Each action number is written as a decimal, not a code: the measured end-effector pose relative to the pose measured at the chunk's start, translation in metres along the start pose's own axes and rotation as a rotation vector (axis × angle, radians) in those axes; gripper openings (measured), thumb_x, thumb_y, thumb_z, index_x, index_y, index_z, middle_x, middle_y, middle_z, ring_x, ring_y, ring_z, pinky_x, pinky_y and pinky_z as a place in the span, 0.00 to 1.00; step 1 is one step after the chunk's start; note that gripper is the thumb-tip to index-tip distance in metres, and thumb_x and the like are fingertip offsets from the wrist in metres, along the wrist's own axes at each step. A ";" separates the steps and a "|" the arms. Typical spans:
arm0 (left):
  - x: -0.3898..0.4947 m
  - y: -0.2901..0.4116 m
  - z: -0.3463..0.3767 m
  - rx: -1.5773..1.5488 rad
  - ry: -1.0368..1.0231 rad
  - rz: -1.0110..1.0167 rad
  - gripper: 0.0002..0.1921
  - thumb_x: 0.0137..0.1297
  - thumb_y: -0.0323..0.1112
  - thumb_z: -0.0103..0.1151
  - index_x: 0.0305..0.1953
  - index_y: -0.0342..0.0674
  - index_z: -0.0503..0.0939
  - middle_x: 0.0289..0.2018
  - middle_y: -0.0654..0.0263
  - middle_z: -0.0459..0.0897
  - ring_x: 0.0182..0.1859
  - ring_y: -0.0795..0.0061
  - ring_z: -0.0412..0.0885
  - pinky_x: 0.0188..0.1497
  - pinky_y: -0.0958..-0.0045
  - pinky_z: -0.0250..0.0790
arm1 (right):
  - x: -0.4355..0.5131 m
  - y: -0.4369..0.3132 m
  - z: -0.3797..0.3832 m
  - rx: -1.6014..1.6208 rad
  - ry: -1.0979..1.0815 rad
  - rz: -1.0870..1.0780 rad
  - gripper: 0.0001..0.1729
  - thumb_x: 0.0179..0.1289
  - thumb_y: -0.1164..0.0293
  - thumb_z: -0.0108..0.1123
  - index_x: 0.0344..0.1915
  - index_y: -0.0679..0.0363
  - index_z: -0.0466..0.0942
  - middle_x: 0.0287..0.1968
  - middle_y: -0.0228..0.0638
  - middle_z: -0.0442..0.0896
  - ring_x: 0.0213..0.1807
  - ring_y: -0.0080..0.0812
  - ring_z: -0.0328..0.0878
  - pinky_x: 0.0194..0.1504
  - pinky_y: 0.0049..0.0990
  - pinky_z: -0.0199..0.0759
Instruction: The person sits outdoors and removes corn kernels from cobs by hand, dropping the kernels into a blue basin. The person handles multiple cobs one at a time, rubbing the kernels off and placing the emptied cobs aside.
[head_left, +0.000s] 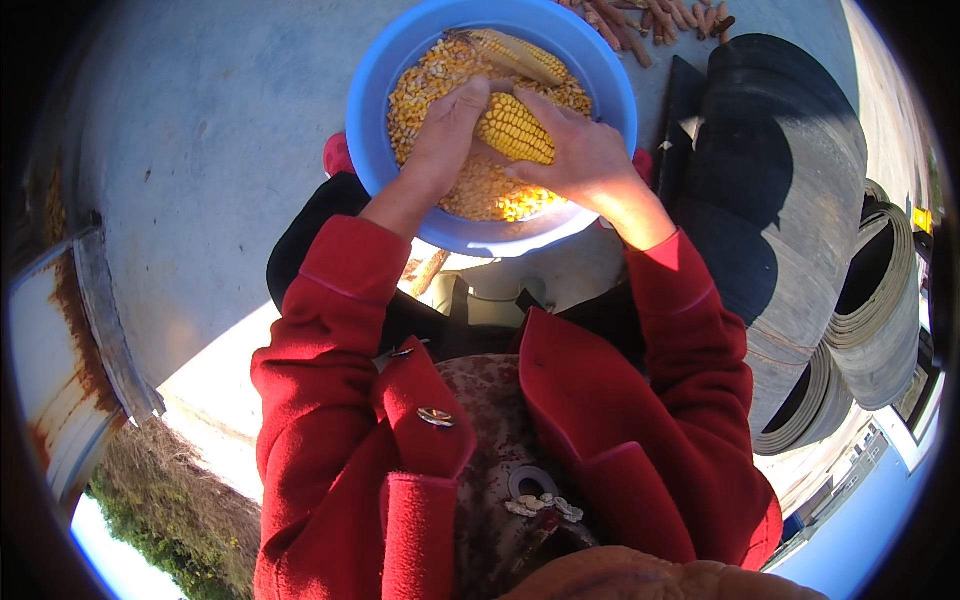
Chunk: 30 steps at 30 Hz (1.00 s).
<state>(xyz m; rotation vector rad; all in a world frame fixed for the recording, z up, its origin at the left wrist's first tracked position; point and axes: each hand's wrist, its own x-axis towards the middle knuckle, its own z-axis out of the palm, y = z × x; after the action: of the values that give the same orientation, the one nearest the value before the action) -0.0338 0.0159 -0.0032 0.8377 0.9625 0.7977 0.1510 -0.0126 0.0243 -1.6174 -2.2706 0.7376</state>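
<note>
Between my two hands I hold an ear of yellow corn (514, 129) over a blue plastic basin (364, 97). My left hand (448, 131) grips its left end, with the thumb at the top. Around its right side wraps my right hand (581, 146), the fingers partly hidden. Loose corn kernels (422, 86) fill the bottom of the basin, brightly sunlit near its front. A second ear of corn (525, 56), with some dry husk on it, lies on the kernels at the back, just beyond my hands.
Several bare reddish corn cobs (660, 19) lie on the concrete floor (225, 112) beyond the basin. Large rolls of dark rubber-like sheeting (795, 172) stand on the right. A rusty white metal object (67, 360) is at the left. My knees flank the basin.
</note>
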 end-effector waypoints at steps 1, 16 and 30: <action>0.001 -0.001 -0.001 0.011 0.000 -0.013 0.18 0.73 0.43 0.46 0.52 0.36 0.75 0.43 0.63 0.79 0.42 0.76 0.80 0.33 0.74 0.79 | 0.000 -0.001 0.001 0.000 -0.011 0.006 0.45 0.50 0.48 0.65 0.66 0.51 0.61 0.49 0.49 0.80 0.46 0.51 0.80 0.45 0.42 0.75; -0.008 0.011 0.015 0.058 -0.037 0.053 0.21 0.74 0.44 0.40 0.59 0.35 0.68 0.54 0.57 0.73 0.51 0.66 0.77 0.37 0.70 0.79 | -0.002 -0.002 -0.012 0.116 -0.122 0.013 0.49 0.44 0.49 0.68 0.63 0.63 0.62 0.38 0.50 0.83 0.40 0.50 0.82 0.42 0.43 0.73; -0.002 0.002 0.017 0.118 -0.038 0.093 0.23 0.74 0.48 0.38 0.56 0.37 0.69 0.52 0.57 0.72 0.55 0.64 0.73 0.54 0.62 0.71 | -0.005 0.007 -0.008 0.181 -0.064 -0.013 0.49 0.43 0.49 0.70 0.62 0.61 0.63 0.34 0.48 0.83 0.37 0.51 0.81 0.39 0.42 0.73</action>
<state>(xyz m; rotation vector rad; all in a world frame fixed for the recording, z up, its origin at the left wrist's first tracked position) -0.0195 0.0105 0.0046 1.0021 0.9487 0.8073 0.1625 -0.0136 0.0275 -1.5154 -2.1829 0.9745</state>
